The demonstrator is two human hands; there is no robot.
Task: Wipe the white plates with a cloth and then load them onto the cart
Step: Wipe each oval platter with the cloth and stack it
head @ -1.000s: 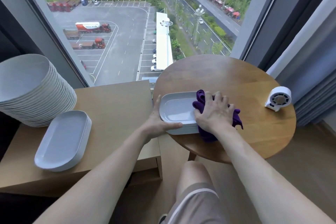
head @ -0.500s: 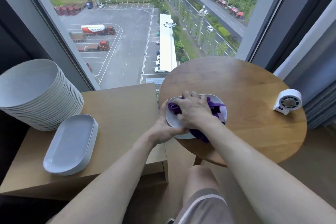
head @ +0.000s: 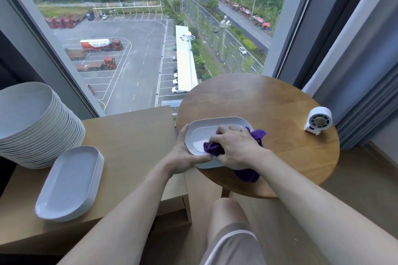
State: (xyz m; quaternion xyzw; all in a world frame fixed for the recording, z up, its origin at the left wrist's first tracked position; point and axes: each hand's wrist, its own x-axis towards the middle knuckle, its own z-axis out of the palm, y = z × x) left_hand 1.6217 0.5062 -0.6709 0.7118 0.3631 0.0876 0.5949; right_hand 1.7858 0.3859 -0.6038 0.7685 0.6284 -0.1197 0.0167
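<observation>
Oblong white plate, lying flat at the near left edge of the round wooden counter. The right grip is bunched around a purple cloth and presses it onto the plate's near right part. The left grip clamps the plate's left end, with the thumb along the near rim.

Progress: wiping of this plate is under way and loading has not begun; no cart can be identified. On the low wooden counter to the left stand a short stack of oblong plates and a tall stack of round plates — whether wiped, I cannot tell. A small white fan stands well apart on the right.

Change over half a second: the cloth has swept from the plate's left and middle toward its near right — the left basin now lies bare.
</observation>
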